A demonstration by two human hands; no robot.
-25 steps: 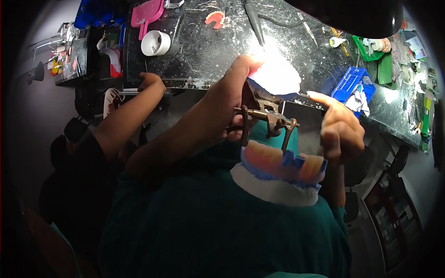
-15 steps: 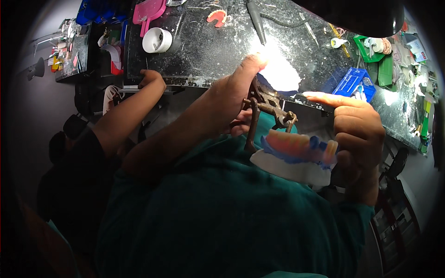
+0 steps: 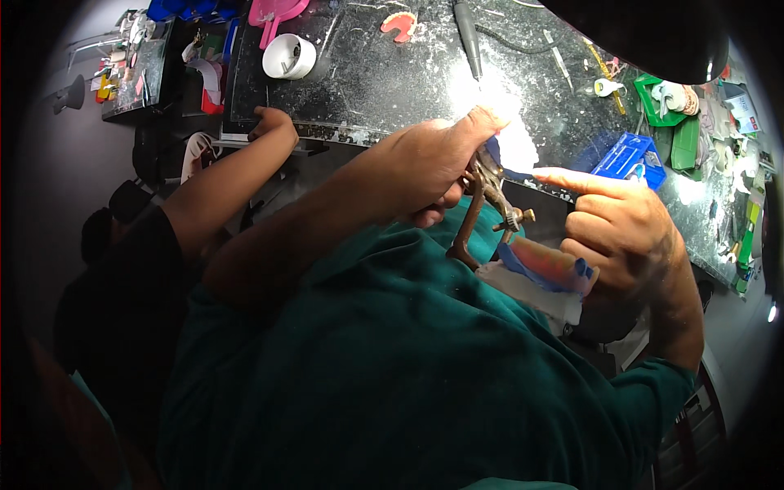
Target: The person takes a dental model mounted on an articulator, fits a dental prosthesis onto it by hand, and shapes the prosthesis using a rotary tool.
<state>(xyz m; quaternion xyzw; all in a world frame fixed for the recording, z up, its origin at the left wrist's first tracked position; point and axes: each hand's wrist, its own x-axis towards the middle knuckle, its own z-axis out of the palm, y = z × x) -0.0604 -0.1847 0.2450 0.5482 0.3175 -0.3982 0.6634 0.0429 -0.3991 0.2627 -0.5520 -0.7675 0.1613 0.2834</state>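
Observation:
A metal dental articulator (image 3: 483,212) hangs over my lap in the grip of my left hand (image 3: 441,163), whose thumb lies over the top at a glaring, overexposed cast (image 3: 511,151) with blue material. The lower white cast (image 3: 529,290) carries blue wax and a pink strip with tooth-coloured teeth (image 3: 547,265); it hangs tilted. My right hand (image 3: 608,224) has its index finger stretched left to the upper cast's edge and the other fingers curled beside the lower cast; what they hold, if anything, is hidden.
On the black bench (image 3: 367,82) lie a pink dustpan (image 3: 278,12), white pot (image 3: 288,57), pink toothed plate (image 3: 398,26), handpiece (image 3: 467,37), blue bin (image 3: 625,159) and green tray (image 3: 653,98). A lamp (image 3: 653,37) overhangs it. A co-worker's arm (image 3: 229,180) reaches the bench at left.
My left hand and the articulator have moved rightward and turned, the lower cast swinging round more steeply tilted. My right hand has shifted right, index finger now more level.

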